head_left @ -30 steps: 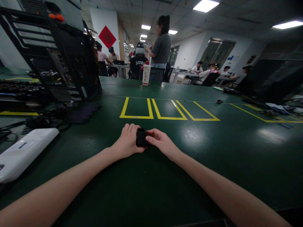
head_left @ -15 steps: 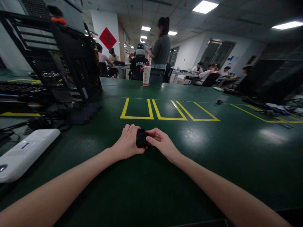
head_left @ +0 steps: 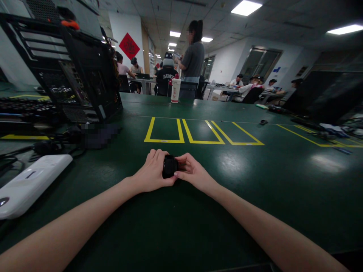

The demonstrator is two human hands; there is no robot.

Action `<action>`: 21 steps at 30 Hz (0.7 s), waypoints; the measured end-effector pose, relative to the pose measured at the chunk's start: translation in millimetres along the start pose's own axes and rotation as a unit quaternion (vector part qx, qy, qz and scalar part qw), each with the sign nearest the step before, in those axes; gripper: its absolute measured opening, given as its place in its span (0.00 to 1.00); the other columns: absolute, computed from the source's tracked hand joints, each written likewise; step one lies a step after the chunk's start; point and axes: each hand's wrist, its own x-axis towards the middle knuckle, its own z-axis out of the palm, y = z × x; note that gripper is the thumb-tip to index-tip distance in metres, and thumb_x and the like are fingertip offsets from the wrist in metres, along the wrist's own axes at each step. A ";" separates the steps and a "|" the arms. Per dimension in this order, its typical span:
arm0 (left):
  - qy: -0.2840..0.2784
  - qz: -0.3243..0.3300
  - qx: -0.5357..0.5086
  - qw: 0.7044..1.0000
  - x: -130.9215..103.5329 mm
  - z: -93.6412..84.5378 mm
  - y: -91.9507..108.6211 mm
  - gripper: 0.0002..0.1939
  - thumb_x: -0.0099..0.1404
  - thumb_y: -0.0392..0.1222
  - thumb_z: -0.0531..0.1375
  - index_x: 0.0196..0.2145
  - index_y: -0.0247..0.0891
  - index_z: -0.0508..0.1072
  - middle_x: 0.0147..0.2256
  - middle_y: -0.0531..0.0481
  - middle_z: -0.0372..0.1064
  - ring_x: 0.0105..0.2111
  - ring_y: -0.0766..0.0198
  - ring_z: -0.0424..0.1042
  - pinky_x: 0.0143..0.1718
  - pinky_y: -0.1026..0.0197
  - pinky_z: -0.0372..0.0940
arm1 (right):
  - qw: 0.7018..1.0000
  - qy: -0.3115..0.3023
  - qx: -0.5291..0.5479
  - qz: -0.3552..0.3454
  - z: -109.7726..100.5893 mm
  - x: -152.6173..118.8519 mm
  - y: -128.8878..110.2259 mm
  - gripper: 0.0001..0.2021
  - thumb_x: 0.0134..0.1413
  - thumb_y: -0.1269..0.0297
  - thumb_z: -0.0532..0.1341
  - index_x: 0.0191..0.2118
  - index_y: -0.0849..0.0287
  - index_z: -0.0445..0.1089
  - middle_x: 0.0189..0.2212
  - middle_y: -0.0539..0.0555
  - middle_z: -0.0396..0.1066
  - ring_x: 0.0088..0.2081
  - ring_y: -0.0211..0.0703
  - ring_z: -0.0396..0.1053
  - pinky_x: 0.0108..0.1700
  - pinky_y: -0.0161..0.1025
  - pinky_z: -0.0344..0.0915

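Observation:
Between both hands, low over the green table (head_left: pixel 198 211), is a small black blocky device (head_left: pixel 169 166), possibly a compact camera; its exact kind is hard to make out. My left hand (head_left: pixel 153 170) wraps round its left side, thumb along the near lower edge. From the right, my right hand (head_left: pixel 194 170) grips it with the thumb at its lower right corner and bent fingers on the right side. The fingers partly hide the device. Beyond the hands, yellow tape outlines (head_left: pixel 164 141) mark the table.
An open black computer case (head_left: pixel 96 83) stands at left, near dark cables and a long white device (head_left: pixel 34 183). A white cup (head_left: pixel 175 90) stands at the far edge. A small dark round piece (head_left: pixel 263 122) and cluttered cables lie right. Other people sit or stand beyond.
My right thumb has shifted slightly down along the device's right side, and more of that side shows. My left hand has stayed nearly still.

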 end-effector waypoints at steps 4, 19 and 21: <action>0.000 -0.003 -0.001 1.000 1.3 -0.7 0.7 0.30 0.52 0.56 0.57 0.45 0.32 0.58 0.39 0.43 0.55 0.38 0.55 0.55 0.40 0.52 0.59 | 0.999 0.030 -0.013 0.001 0.9 2.5 1.3 0.10 0.50 0.64 0.59 0.40 0.56 0.62 0.41 0.52 0.64 0.43 0.40 0.65 0.48 0.45 0.62; 0.006 -0.002 -0.009 1.000 2.9 1.3 -1.1 0.31 0.50 0.57 0.58 0.45 0.32 0.58 0.38 0.44 0.56 0.37 0.55 0.56 0.39 0.52 0.59 | 1.000 0.000 -0.024 -0.011 1.6 -1.4 -4.1 0.12 0.49 0.68 0.60 0.40 0.56 0.58 0.44 0.52 0.61 0.45 0.41 0.65 0.48 0.44 0.64; 0.004 -0.003 -0.009 1.000 2.8 -0.2 0.0 0.31 0.50 0.57 0.58 0.45 0.32 0.58 0.38 0.44 0.56 0.38 0.55 0.56 0.39 0.52 0.59 | 0.999 0.008 -0.035 -0.012 2.3 -0.9 -3.3 0.10 0.50 0.66 0.58 0.40 0.56 0.59 0.43 0.52 0.62 0.44 0.41 0.66 0.46 0.44 0.64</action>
